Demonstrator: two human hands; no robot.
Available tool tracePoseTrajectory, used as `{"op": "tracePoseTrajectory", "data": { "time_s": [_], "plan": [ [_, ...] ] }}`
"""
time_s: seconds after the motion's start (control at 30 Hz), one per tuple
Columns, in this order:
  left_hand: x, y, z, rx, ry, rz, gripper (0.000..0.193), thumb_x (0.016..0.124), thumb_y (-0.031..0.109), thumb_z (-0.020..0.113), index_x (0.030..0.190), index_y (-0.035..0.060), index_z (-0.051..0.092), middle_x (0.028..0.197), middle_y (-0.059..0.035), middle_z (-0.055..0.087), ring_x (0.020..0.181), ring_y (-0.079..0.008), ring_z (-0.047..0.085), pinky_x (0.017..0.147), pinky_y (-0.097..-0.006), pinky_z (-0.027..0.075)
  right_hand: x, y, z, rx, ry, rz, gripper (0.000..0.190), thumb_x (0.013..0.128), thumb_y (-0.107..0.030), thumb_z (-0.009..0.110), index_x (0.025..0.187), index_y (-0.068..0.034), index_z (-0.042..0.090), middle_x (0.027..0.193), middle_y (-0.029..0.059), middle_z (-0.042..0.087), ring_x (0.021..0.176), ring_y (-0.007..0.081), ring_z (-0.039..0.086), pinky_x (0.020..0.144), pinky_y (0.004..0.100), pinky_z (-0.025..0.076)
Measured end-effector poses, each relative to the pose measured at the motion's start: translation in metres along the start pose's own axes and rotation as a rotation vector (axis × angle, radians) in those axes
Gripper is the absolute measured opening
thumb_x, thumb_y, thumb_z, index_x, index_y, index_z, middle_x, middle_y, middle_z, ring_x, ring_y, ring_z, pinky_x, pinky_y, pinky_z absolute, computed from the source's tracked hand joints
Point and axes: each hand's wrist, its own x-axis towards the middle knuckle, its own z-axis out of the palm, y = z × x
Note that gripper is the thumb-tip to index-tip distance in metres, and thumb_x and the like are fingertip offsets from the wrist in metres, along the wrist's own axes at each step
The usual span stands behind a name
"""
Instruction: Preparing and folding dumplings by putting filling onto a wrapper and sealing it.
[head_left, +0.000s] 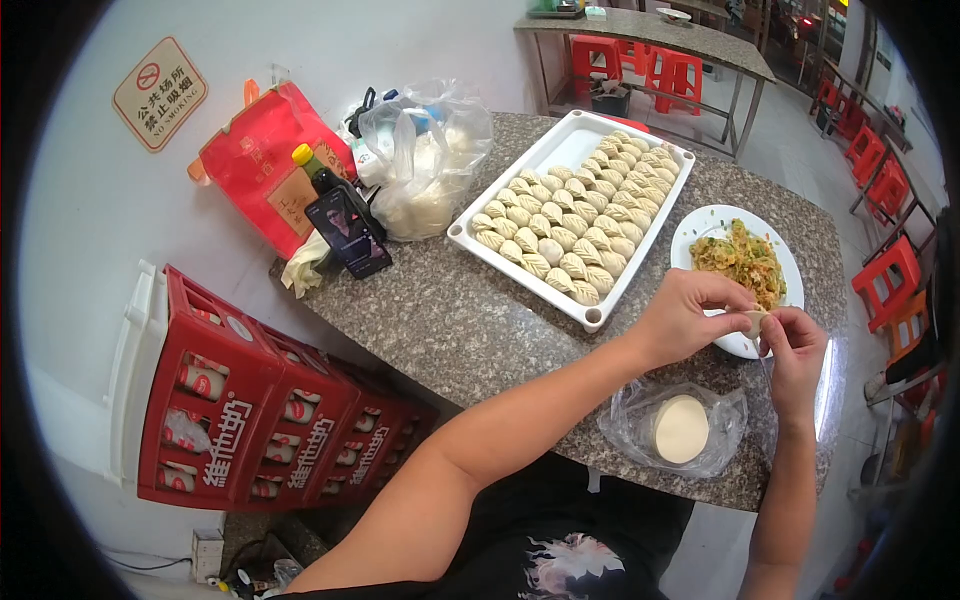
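My left hand (694, 319) and my right hand (796, 349) meet over the near edge of a white plate (682, 225). Between their fingertips they pinch a small piece of dough wrapper (754, 324), partly hidden by the fingers. A mound of chopped vegetable filling (739, 262) lies on the plate. Below the hands, a stack of round dough wrappers (681, 429) rests in an open clear plastic bag (626, 420). Left of the plate, a white plastic tray (517, 289) holds rows of pleated dumplings (574, 223); its far left corner shows bare tray bottom.
The speckled stone table (420, 322) also bears a propped smartphone (349, 232), a yellow-capped bottle (311, 165), a red paper bag (262, 165) and a filled plastic bag (427, 165). Red bottle crates (225, 412) stand at the left, against the wall. Red stools (671, 79) stand beyond.
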Motion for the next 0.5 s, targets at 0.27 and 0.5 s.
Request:
{"op": "tracePoseTrajectory", "data": {
  "time_s": [0.27, 0.5],
  "plan": [
    [0.001, 0.002, -0.004, 0.187, -0.068, 0.199, 0.014, 0.085, 0.005, 0.086, 0.098, 0.0023, 0.083, 0.102, -0.0123, 0.082, 0.093, -0.0213, 0.079, 0.082, -0.0313, 0.061, 0.002, -0.007, 0.003, 0.082, -0.04, 0.154, 0.012, 0.1, -0.009, 0.076, 0.103, 0.003, 0.075, 0.089, 0.0032, 0.072, 0.074, 0.0073, 0.064, 0.065, 0.0224, 0.049],
    [0.001, 0.007, -0.005, 0.408, -0.055, 0.247, 0.014, 0.087, 0.007, 0.085, 0.1, 0.002, 0.081, 0.102, -0.0121, 0.081, 0.088, -0.0247, 0.078, 0.079, -0.0325, 0.061, -0.002, -0.017, 0.018, -0.243, -0.026, -0.103, 0.009, 0.1, -0.005, 0.075, 0.103, 0.003, 0.076, 0.09, 0.0023, 0.073, 0.077, 0.0062, 0.065, 0.068, 0.0224, 0.051]
  ]
}}
